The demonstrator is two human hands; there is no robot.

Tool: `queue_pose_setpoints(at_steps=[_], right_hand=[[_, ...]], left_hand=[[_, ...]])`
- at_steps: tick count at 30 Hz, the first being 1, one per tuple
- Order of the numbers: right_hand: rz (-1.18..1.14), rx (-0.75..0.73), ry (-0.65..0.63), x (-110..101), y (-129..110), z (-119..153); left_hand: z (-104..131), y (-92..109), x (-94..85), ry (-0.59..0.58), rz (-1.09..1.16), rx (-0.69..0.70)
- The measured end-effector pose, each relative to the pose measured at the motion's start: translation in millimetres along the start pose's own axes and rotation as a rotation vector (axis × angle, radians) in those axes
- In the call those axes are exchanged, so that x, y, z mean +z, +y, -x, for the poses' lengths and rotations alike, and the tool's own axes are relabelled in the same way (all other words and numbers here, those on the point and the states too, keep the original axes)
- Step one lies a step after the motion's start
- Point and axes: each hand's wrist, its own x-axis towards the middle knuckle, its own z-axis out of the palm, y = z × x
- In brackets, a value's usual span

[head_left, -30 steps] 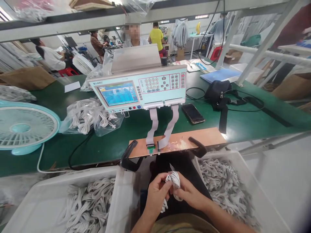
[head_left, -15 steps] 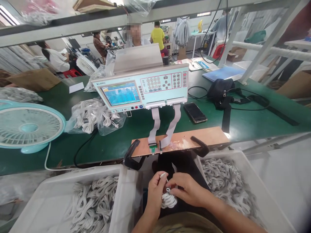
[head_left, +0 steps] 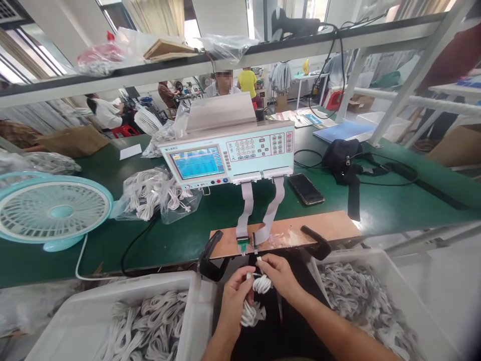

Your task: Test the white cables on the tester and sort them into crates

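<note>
My right hand (head_left: pixel 280 275) is closed on the white plug end of a coiled charging cable (head_left: pixel 262 284), just below the small connector (head_left: pixel 256 249) at the board's front edge. Whether plug and connector touch, I cannot make out. Lower and to the left, my left hand (head_left: pixel 236 293) pinches another white plug (head_left: pixel 249 275) between thumb and fingers. White cable loops (head_left: pixel 248 316) hang under that hand; I cannot tell if both bundles are one cable. A second connector on a small green circuit board (head_left: pixel 243 245) sits to the left.
Flat ribbon cables run from a tester (head_left: pixel 229 150) to the wooden board (head_left: pixel 289 233), held by black clamps (head_left: pixel 210 255). White bins (head_left: pixel 195 296) of coiled cables flank my lap. A fan (head_left: pixel 56 210), phone (head_left: pixel 306 189) and black bag (head_left: pixel 341 158) are on the table. People sit beyond.
My right hand has moved forward to the connector with a white plug. My hands have drawn apart, and two bunches of cable loops now show. The view has tilted up.
</note>
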Motion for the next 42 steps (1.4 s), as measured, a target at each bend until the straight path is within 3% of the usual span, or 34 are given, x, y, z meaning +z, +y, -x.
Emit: queue_pose_setpoints(at_steps=[5,12,16,19,26,32,38,42], right_hand=[[-0.067,0.063,0.042,6,-1,-6],[-0.198,0.143,0.08,12,-8,-4],[-0.343,0.265,0.128,17,-10,-6],[-0.378,0.28,0.144,20,-7,-8],[-0.448,0.297,0.095,19,0,-9],[-0.492,0.297,0.066,17,2,-8],[-0.523,0.301,0.053,17,-1,-8],[-0.476,0.3,0.035,13,0,-9]], left_hand=[[-6,1,-18.0,-0.144,0.11,-0.059],[-17,10,-9.6,0.018,-0.087,-0.007],[-23,14,-11.5,-0.072,-0.314,0.107],[-28,11,-14.0,-0.076,-0.351,0.167],[-31,8,-6.4,0.03,-0.312,0.19],[-29,1,2.8,0.157,-0.134,0.175],[-33,-9,7.9,0.156,-0.057,0.172],[-34,4,9.3,0.182,-0.043,0.147]])
